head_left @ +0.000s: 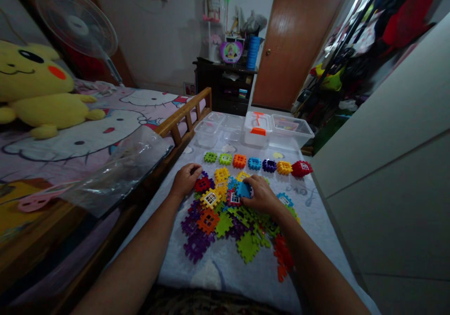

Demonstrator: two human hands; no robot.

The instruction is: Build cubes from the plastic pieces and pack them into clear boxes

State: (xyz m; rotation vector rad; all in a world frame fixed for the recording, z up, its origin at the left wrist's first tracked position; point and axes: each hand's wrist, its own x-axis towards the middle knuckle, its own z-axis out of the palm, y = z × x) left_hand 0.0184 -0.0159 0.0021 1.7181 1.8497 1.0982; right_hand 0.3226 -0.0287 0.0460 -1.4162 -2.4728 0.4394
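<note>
A mixed pile of toothed plastic building tiles lies between my hands, with purple tiles (197,244), green tiles (248,247), an orange window tile (208,221) and a yellow window tile (210,198) among them. My right hand (262,194) grips a blue tile (243,190) above the pile, thumb and fingers at its right side. At the pile's left edge is my left hand (185,180), fingers curled together beside a red tile (203,184); whether anything is inside them is hidden. Red-orange tiles (282,254) lie near my right forearm.
Beyond the pile, a row of block pieces runs from a green one (210,157) to a red one (301,168). Clear plastic boxes (258,130) stand at the table's far end. A wooden bed rail (183,118) borders the left side, a white cabinet (390,165) the right.
</note>
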